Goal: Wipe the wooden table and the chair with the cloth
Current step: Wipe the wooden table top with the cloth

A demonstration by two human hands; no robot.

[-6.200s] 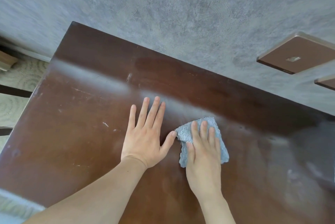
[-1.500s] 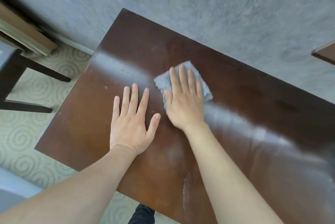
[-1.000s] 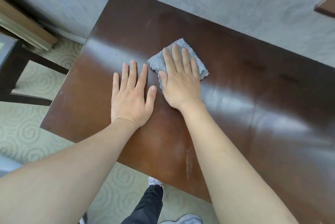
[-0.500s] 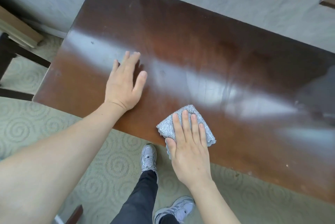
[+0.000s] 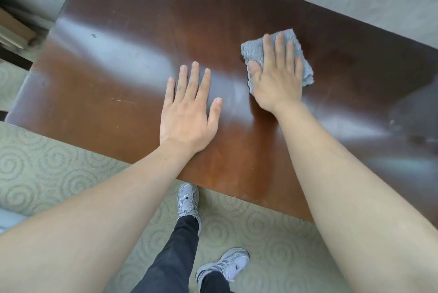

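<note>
Wooden table (image 5: pixel 123 112) top cropped; right hand (image 5: pixel 276 79) flat, hiding cloth (image 5: pixel 254 52); left hand (image 5: pixel 188 115) splayed.

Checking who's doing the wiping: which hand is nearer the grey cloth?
Right. The right hand lies flat on top of the grey cloth, pressing it to the table. The left hand rests on bare wood beside it, apart.

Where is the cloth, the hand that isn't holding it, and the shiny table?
cloth (image 5: pixel 253 52), head view, on its bare left corner.
left hand (image 5: pixel 187 118), head view, on the back of the hand.
table (image 5: pixel 113 107), head view, on bare wood near the left end.
</note>
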